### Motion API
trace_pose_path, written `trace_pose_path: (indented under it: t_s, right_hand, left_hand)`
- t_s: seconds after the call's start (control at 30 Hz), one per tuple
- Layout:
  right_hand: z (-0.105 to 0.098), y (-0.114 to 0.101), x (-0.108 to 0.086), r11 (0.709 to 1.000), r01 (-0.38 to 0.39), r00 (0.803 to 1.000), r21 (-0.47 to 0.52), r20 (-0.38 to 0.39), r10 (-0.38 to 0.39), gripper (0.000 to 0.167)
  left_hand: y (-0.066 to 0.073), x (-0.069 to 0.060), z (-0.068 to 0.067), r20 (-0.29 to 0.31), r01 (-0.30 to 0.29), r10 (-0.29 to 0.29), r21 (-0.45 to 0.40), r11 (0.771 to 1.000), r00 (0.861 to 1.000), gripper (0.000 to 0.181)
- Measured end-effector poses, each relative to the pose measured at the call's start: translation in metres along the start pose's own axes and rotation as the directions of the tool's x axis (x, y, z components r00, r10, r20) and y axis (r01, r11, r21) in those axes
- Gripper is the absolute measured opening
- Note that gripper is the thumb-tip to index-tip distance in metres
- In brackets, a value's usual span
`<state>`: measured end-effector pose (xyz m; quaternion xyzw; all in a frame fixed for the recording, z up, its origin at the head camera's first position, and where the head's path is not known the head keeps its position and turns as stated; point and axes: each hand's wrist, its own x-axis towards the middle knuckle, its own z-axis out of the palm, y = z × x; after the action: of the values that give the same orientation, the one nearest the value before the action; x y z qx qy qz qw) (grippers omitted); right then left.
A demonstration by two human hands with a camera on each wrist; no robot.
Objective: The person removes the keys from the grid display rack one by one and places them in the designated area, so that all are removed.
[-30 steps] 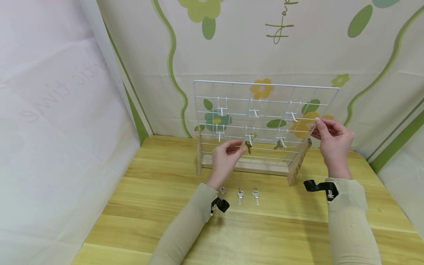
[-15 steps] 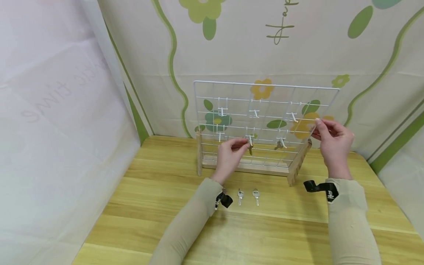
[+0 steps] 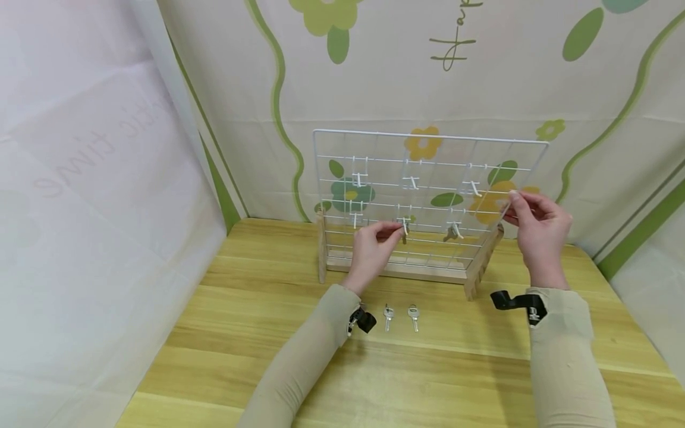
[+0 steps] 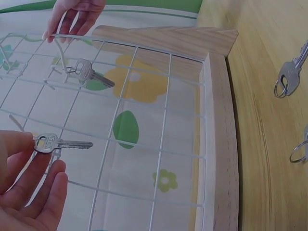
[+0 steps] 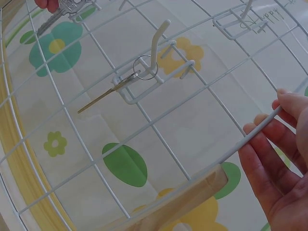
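My left hand point(image 3: 374, 252) pinches a silver key point(image 4: 48, 143) at its bow, right at the lower middle white hook point(image 3: 405, 227) of the wire grid point(image 3: 430, 138). The key's ring is mostly hidden by the fingers, so I cannot tell whether it is over the hook. My right hand point(image 3: 541, 229) holds the right edge wire of the grid between thumb and fingers. Another key point(image 4: 84, 71) hangs by its ring from the lower right hook point(image 5: 159, 45). The other hooks, such as the upper left one point(image 3: 358, 179), carry nothing.
A wooden stand point(image 3: 478, 261) supports the grid. In front of it on the wooden table point(image 3: 428, 380) lie two keys in plain sight, a left one point(image 3: 388, 318) and a right one point(image 3: 414, 318). Another is largely covered by the left wrist. A printed cloth point(image 3: 390, 83) hangs behind.
My left hand has moved a little right with the key, up to the lower middle hook, then has stayed nearly still. The right hand keeps its hold on the grid's edge.
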<state>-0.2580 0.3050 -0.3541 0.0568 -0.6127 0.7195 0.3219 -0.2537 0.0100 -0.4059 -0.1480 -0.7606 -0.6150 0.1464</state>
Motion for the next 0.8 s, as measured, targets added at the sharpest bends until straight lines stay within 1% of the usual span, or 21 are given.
trace_pose_path:
  t_s: [0.23,0.37,0.6,0.8]
  right_hand:
    - [0.0001,-0.0009,-0.0008,1.000,-0.031,1.000,-0.001,0.000,0.031,0.031]
    - [0.0002,-0.0018,-0.0013,1.000,-0.022,1.000,-0.005,0.003,0.022,0.031]
    - [0.0001,-0.0014,-0.0014,1.000,-0.006,1.000,0.001,0.005,0.006,0.030]
    - [-0.0008,-0.0008,-0.0007,1.000,-0.002,1.000,-0.001,0.010,0.002,0.030]
  left_hand:
    - [0.0007,0.0032,-0.0001,-0.007,-0.017,0.017,0.015,1.000,1.000,0.012]
    - [0.0004,0.0040,0.0002,-0.012,-0.021,0.021,0.019,1.000,1.000,0.011]
    - [-0.0003,0.0008,0.0001,-0.021,-0.013,0.013,0.013,1.000,1.000,0.011]
    - [-0.0011,-0.0030,-0.0013,-0.020,-0.047,0.046,-0.017,0.999,0.999,0.010]
